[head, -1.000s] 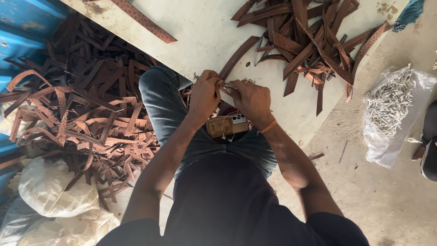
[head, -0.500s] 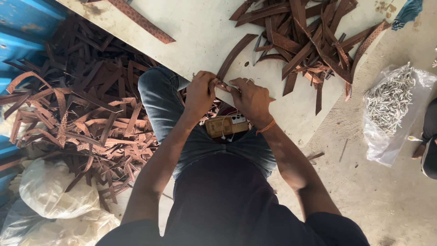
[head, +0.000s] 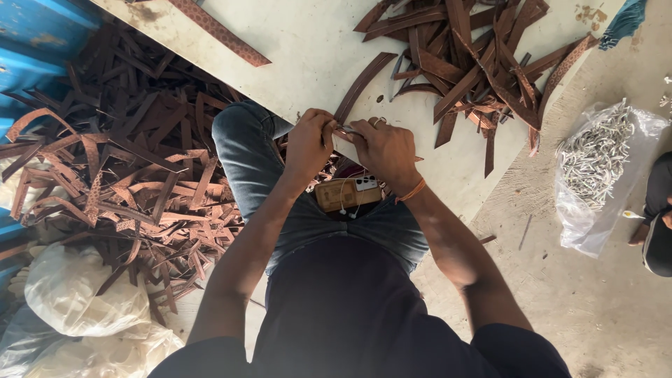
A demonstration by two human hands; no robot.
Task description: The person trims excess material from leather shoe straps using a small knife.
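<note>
Head view, looking down at a seated person.

Hands: 2 in view, both the person's own. Left hand and right hand meet at the near edge of the pale table. Fingers of both are curled closed around 1 brown leather strap, which runs from the hands up and to the right across the tabletop. A small metal piece shows between the 2 thumbs; its kind cannot be told. 1 orange band sits on the right wrist.

Lap: 1 phone in a tan case lies between the thighs, with a white earphone cord across it.

Table: 1 heap of brown straps at the far right, overlapping too much to count. 1 single patterned strap lies apart at the top left.

Floor, left: 1 large pile of strap offcuts, not countable. 2 white sacks just below it. Blue metal panel at the upper left corner.

Floor, right: 1 clear plastic bag of small metal parts, well apart from the hands. Another person's dark-clothed limb shows at the right edge.
</note>
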